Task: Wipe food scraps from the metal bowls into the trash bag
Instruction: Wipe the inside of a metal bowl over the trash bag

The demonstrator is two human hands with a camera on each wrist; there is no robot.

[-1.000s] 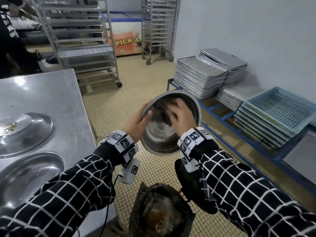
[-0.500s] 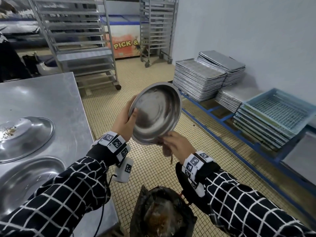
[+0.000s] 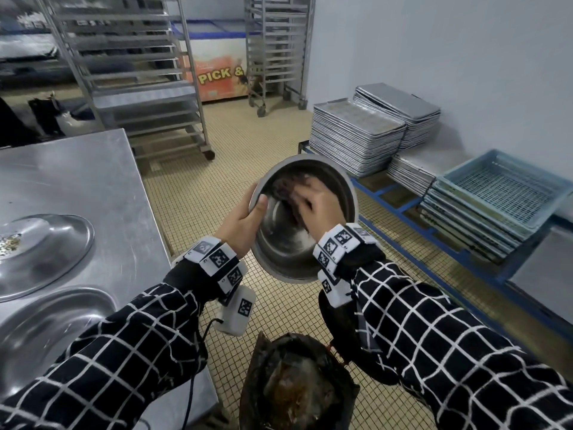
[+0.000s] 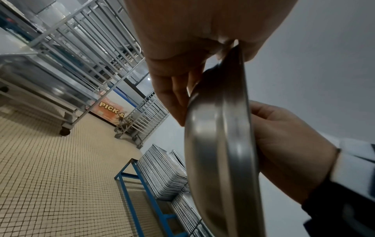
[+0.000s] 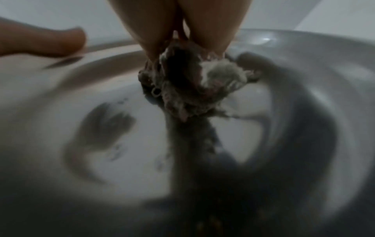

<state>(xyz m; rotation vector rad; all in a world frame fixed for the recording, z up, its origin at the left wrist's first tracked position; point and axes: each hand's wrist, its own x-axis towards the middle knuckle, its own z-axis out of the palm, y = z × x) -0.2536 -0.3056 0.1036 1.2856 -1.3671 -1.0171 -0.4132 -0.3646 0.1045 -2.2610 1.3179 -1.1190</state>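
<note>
Right hand (image 3: 313, 201) is back inside the tilted round metal bowl (image 3: 288, 256), fingers clutching a dirty grey rag (image 5: 194, 83); left hand (image 3: 245, 225) grips the rim, so another wiping pass toward the black trash bag (image 3: 297, 386) begins.

Both arms are covered by black sleeves (image 3: 434, 346) crossed with a white grid; white bands (image 3: 336, 243) printed with black square markers are strapped round each wrist; a white box (image 3: 237, 311) with a black cable is hung beneath the left wrist.

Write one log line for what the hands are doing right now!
left hand: grips metal bowl rim, tilted | right hand: presses dirty rag inside bowl | trash bag: open below
</note>
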